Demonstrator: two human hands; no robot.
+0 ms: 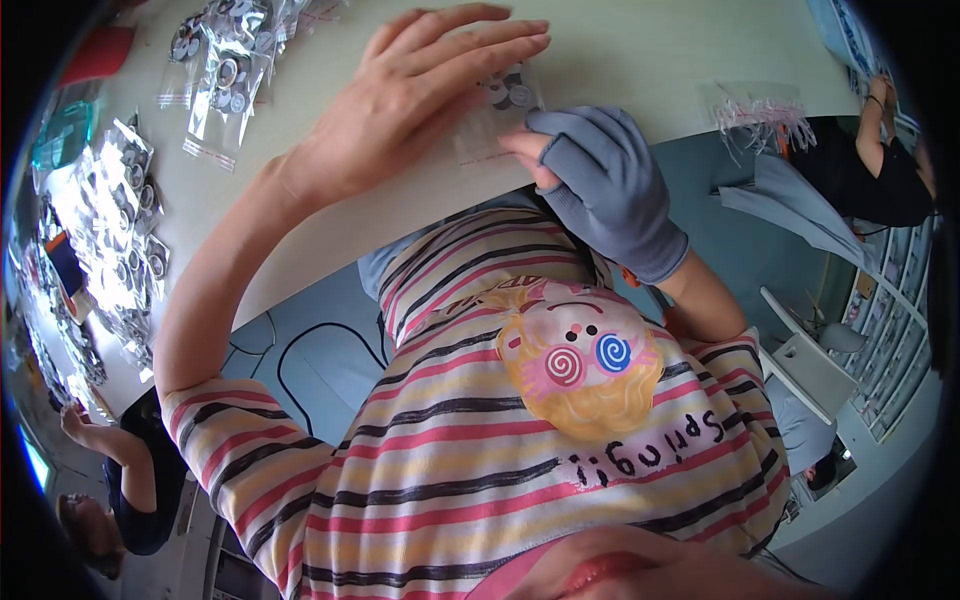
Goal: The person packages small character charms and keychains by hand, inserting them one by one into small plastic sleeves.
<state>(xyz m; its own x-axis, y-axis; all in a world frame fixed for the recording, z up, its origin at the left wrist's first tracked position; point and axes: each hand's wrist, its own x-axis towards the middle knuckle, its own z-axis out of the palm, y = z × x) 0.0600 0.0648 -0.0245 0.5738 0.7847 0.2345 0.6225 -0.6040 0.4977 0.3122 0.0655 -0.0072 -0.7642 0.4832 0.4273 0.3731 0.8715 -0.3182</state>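
A small clear plastic bag lies at the table's near edge, with several dark and grey round pieces in it. Over the bag, my bare left hand is open, its fingers stretched out to the right and the palm side hidden. My right hand, in a grey glove with cut-off fingers, is closed at the bag's lower right edge. Its bare thumb and a fingertip press together on the plastic; the other fingers curl under the glove.
Filled clear bags lie at the table's far left. More shiny bags are heaped beyond, left of my arm. White string-like pieces hang over the table edge at right. Other people sit at left and far right.
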